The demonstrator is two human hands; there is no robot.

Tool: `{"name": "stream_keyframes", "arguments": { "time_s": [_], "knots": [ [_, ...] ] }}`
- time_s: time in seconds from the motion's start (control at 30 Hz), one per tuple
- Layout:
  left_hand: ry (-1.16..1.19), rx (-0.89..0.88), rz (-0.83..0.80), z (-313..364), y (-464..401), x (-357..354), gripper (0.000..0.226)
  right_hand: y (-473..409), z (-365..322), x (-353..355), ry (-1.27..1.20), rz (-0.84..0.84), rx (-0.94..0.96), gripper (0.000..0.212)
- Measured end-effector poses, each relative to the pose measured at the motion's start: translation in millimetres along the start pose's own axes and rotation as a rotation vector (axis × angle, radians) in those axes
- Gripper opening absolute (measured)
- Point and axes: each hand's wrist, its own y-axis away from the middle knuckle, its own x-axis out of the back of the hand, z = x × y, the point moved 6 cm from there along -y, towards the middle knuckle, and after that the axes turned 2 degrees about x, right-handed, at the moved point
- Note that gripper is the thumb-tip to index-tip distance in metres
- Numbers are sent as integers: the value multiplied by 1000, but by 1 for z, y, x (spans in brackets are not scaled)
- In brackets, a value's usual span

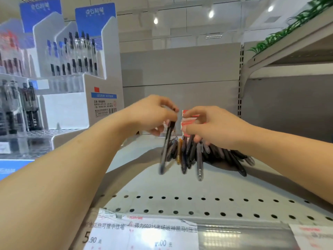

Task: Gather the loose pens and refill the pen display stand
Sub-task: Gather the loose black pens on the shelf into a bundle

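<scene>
Left hand (153, 114) pinches one slim dark pen (166, 145) near its top, fingers curled round it; the barrel hangs steeply down, motion-blurred, tip just above the shelf (137, 184). Right hand (209, 127) has its fingers curled down onto the top ends of a pile of loose pens (201, 156); whether its grip is clenched on one or only touching the pile, cannot tell. Pile lies mid-shelf, right of the held pen: mostly dark cylindrical barrels fanned out toward the near side, one amber pen (179, 152) among them, some with clear or metallic tips. Shelf is pale painted metal, smooth, with two rows of round perforations along the near edge. A glossy plastic rail there carries paper price labels (142, 233). The pen display stand (79, 73) sits far left: white stepped card body, blue header cards, clear plastic tiers with pens standing upright in rows, barcode label on its right side. A red-and-white card (188, 120) stands behind the hands. Green artificial foliage (288, 26) runs along the upper shelf at far right.
</scene>
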Motion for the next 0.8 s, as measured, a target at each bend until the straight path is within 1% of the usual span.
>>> {"name": "stream_keyframes", "arguments": {
  "time_s": [0.07,0.1,0.23,0.3,0.33,0.37,0.4,0.43,0.47,0.5,0.53,0.57,0.6,0.7,0.8],
  "knots": [
    [217,-130,67,17,11,4,14,2,-1,1,-123,34,-14,49],
    [267,-181,74,24,16,2,14,3,-3,1,-176,45,-8,53],
    [316,-306,110,44,29,-8,19,8,-11,7,-319,80,72,68],
    [406,-327,142,47,30,-7,18,9,-13,14,-399,108,78,72],
    [475,-317,159,47,29,-5,16,9,-14,19,-392,135,82,71],
    [528,-294,179,44,27,-4,13,9,-15,25,-348,175,90,69],
    [533,-258,198,40,25,-5,11,10,-15,33,-282,225,101,67],
    [465,-215,212,36,22,-8,10,10,-15,42,-203,280,118,64],
    [304,-180,210,32,19,-14,9,11,-15,50,-124,328,135,61],
    [82,-165,178,30,18,-22,8,12,-15,58,-66,360,145,58],
    [-134,-168,121,31,17,-32,8,14,-14,62,-34,376,147,54],
    [-305,-177,55,33,19,-44,13,14,-12,66,-23,380,141,50],
    [-414,-183,-6,35,21,-55,22,15,-10,67,-24,374,131,46],
    [-570,-209,-126,40,28,-79,43,13,-5,64,-32,306,108,39],
    [-633,-199,-137,43,31,-84,52,10,-2,57,-23,228,108,40]
  ]
}}
